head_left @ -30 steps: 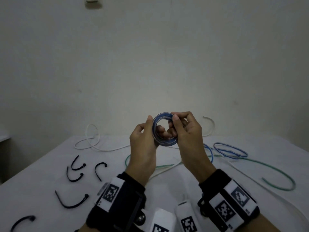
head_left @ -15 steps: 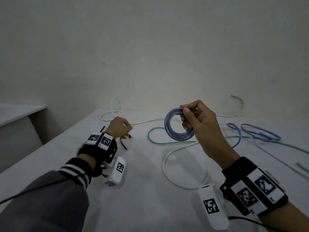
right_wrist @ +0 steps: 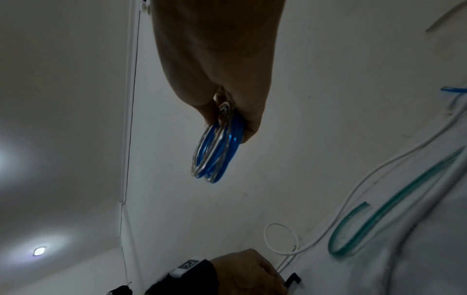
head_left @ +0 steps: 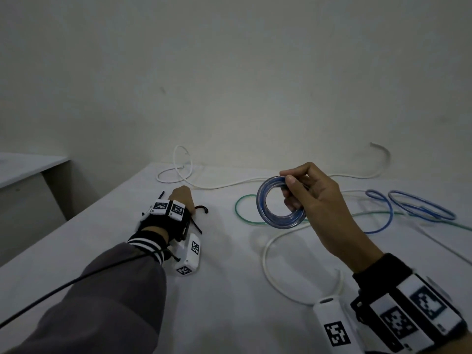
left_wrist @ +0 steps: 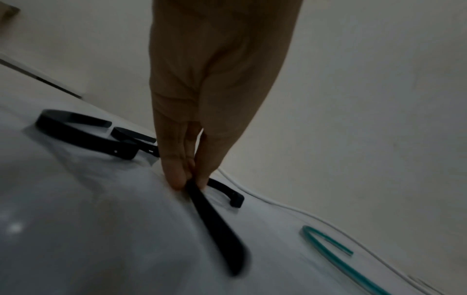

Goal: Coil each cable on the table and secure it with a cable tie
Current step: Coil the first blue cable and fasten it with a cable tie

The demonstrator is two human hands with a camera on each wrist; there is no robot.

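Fingers and thumb of the right hand (head_left: 314, 198) curl round one side of the blue coil (head_left: 279, 201), pinching its turns together and holding it upright in the air above the table (head_left: 229, 290); that grip is probably what keeps the springy loops from opening out while nothing binds them. In the right wrist view the turns sit stacked side by side under the thumb. Away to the left, the left hand (head_left: 181, 198) is down at the tabletop, and the left wrist view shows its fingertips (left_wrist: 177, 177) pinching the end of a black cable tie (left_wrist: 217, 225), whose strip trails along the cloth toward the camera. Other ties (left_wrist: 83, 133) lie just beside it, which suggests they were laid out on that side so the free hand could fetch one while the other guards the coil. Uncoiled cables are spread across the far side of the table: a white cable (head_left: 270, 251), a green cable (head_left: 240, 213) and a second blue cable (head_left: 419, 208) with loose loops. Judging by this, the step in hand is fetching a tie to wrap the held coil; several cables remain untouched.
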